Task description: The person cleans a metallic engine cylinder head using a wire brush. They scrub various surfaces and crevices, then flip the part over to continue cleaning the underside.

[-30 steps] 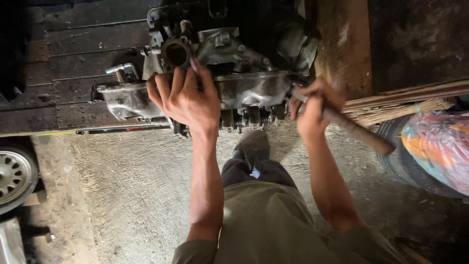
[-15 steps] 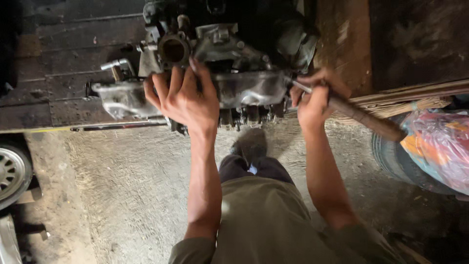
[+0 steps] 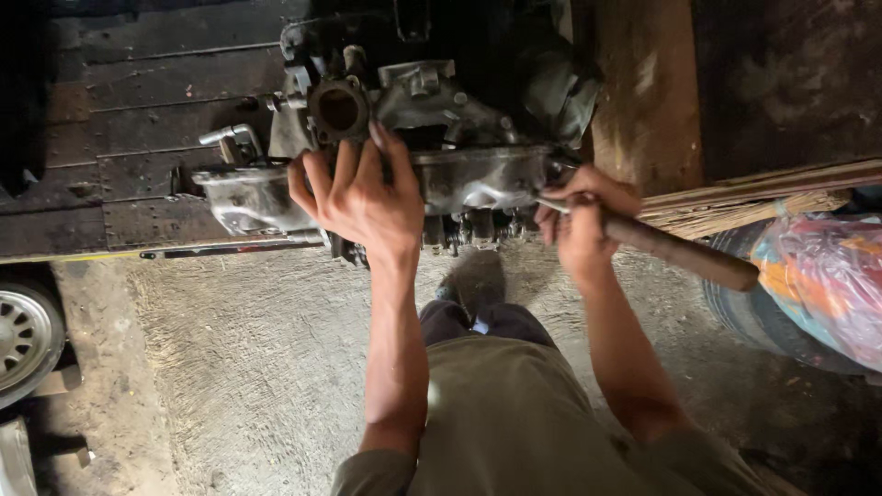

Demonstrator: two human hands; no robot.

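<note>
Metal engine block [image 3: 441, 174] under splayed left hand [image 3: 367, 197]; right hand [image 3: 583, 225] clenches pipe handle [image 3: 680, 253].

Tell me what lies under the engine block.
Under the engine block: dark wooden planks, and its front edge overhangs concrete floor. The left hand covers part of its front; its underside is hidden.

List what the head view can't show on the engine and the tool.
- Tool tip: the long handle in the right hand meets the engine behind the fingers; its head is hidden.
- Engine face under the left hand: covered by the palm.
- Engine top: lost in shadow.
- Wheel: cut by the left edge.
</note>
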